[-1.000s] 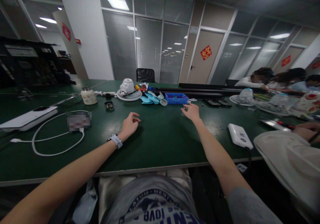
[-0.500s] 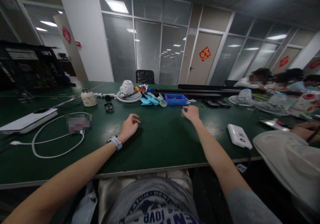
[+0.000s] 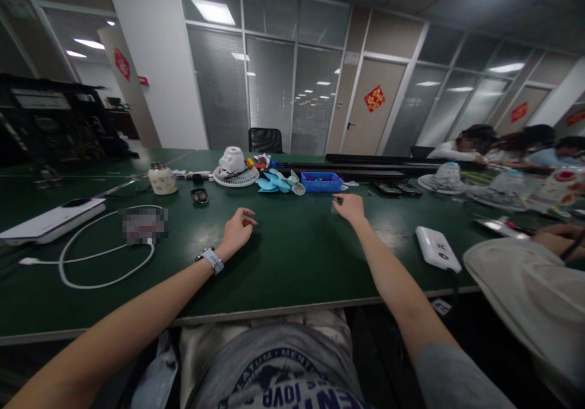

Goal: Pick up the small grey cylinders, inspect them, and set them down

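My left hand rests on the green table, its fingers loosely curled and apart with nothing in them. A watch with a pale strap is on that wrist. My right hand is in front of the blue basket, thumb and fingers closed on something small, part dark and part clear, too small to name. Left of the basket lie light-blue fan blades and a clear blade-like piece. Behind the blades, a white fan part stands on its round grille.
At the left are a cream bottle, a small black object, a looped white cable and a white box-like device. A white power bank lies at the right, near a person's sleeve. Long black bars lie behind.
My right hand has stayed almost in place, with only a tiny shift of the fingertips. My left hand and the things on the table look the same.
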{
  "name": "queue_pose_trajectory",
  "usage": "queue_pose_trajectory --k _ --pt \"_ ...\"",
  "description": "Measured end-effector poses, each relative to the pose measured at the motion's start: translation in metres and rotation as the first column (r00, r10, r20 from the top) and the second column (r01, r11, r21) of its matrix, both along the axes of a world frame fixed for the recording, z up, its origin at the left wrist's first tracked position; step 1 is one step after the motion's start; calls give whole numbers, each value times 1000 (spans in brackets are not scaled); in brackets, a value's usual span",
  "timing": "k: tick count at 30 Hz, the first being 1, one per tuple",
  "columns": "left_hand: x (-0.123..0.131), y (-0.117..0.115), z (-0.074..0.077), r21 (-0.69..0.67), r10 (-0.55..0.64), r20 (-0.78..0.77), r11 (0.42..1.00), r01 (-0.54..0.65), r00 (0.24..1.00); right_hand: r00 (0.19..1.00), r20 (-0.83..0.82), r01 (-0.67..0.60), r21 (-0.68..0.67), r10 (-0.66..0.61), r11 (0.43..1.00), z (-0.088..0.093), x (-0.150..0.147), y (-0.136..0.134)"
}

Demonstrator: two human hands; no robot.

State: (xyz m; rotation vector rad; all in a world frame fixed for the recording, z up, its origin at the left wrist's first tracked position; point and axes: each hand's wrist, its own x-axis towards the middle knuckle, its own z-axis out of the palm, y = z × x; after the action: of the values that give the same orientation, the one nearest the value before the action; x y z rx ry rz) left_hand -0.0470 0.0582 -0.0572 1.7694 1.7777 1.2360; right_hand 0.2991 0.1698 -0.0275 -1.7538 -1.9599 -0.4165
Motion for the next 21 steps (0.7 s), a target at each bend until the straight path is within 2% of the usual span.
queue_pose_trajectory --k 21 --pt "0 0 -1 12 -12 -9 1000 12 1000 998 34 46 -10 -46 999 -1 0 3"
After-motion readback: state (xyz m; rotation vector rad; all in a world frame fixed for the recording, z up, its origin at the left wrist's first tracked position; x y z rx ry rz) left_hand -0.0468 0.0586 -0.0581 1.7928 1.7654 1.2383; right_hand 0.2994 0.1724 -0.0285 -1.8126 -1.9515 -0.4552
